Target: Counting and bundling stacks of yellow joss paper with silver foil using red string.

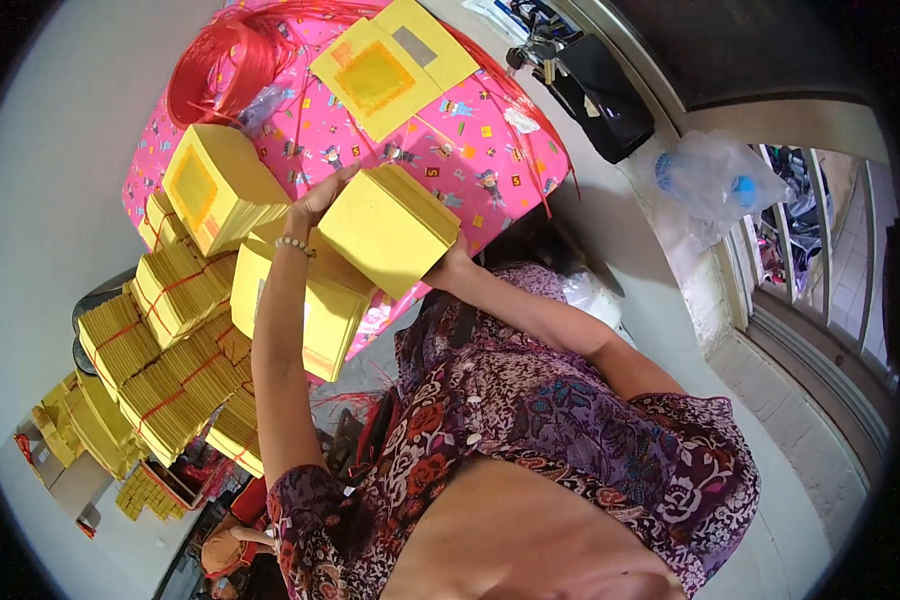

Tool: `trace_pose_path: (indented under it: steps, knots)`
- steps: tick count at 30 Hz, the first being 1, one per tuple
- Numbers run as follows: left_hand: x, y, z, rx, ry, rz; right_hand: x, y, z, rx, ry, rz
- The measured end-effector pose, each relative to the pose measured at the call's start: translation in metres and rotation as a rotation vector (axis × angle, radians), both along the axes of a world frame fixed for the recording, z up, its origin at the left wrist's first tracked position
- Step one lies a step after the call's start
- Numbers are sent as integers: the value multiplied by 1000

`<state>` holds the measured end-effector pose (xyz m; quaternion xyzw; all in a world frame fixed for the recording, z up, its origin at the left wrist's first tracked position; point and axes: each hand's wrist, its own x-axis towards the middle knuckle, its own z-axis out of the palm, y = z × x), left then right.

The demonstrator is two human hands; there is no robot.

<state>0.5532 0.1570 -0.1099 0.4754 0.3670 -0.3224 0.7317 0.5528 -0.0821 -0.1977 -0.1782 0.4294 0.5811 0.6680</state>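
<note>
Between my two hands is a thick stack of yellow paper sheets (385,228), tilted above the pink patterned table cover (490,150). My left hand (320,198), below which a beaded bracelet sits at the wrist, is closed on the stack's left side. On its right edge my right hand (451,268) grips it, with the fingers partly hidden behind the paper. Just left of and below the held stack, partly covered by my left forearm, lies another yellow stack (325,312). A third stack (232,185), with an orange-framed yellow square on its face, rests beyond my left wrist.
Red strips lie coiled (215,75) at the far left. Loose yellow sheets (378,85) with printed squares lie at the back. Several bundles (165,385) tied with red strips are piled at left. A black bag (605,95) and plastic bag (715,185) sit at right.
</note>
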Motion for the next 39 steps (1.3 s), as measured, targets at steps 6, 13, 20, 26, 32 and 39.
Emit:
trace_pose_path:
  steps: [6,13,20,26,32,39]
  knots:
    - [1,11,-30,113,-178,-115,23,10,32,102,26,-130]
    - [8,12,-23,89,-267,-177,38,12,48,33,153,-148]
    - [20,-1,-20,30,-252,-144,43,10,52,33,179,-168]
    - [4,5,-18,-57,-167,-21,27,8,43,20,65,-49]
    - [9,-2,13,-103,21,-32,11,-12,22,444,189,-91]
    - [10,-6,10,115,-235,-181,25,0,61,136,109,-3]
